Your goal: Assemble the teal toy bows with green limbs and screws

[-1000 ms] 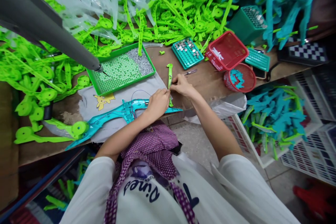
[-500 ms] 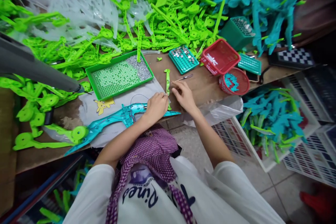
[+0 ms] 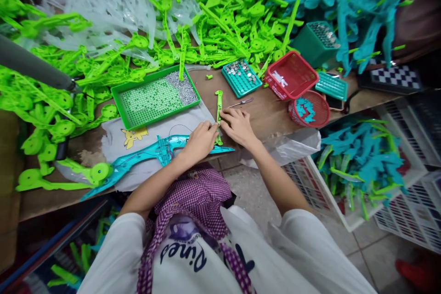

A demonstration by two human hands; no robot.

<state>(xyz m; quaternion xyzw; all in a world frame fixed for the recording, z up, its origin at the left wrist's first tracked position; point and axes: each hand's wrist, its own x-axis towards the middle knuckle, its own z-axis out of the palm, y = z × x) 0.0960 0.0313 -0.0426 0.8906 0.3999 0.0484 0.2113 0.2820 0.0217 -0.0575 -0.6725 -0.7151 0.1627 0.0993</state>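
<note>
A narrow light-green plastic piece (image 3: 219, 98) with a rounded far end lies on the table between my hands. My left hand (image 3: 201, 140) has its fingers curled and pressed together at the piece's near left side. From the right, my right hand (image 3: 238, 126) bends its fingers onto the middle of the same piece; whatever small part lies under the fingertips is hidden. Under my left wrist, a long turquoise plastic shell (image 3: 138, 157) with thin wires lies open side up. Just beyond my right hand lies a small screwdriver (image 3: 243, 102).
A green tray (image 3: 144, 101) of screws stands behind my left hand. Further right are a teal tray (image 3: 241, 78) of metal discs, a red basket (image 3: 292, 73) and a round red basket (image 3: 308, 110) of turquoise pieces. Green parts (image 3: 234, 23) heap up behind. A grey power tool (image 3: 37, 64) juts in left.
My right hand has shifted left, its fingers now against the green piece. My left hand has drawn slightly left. The grey power tool has swung up and left.
</note>
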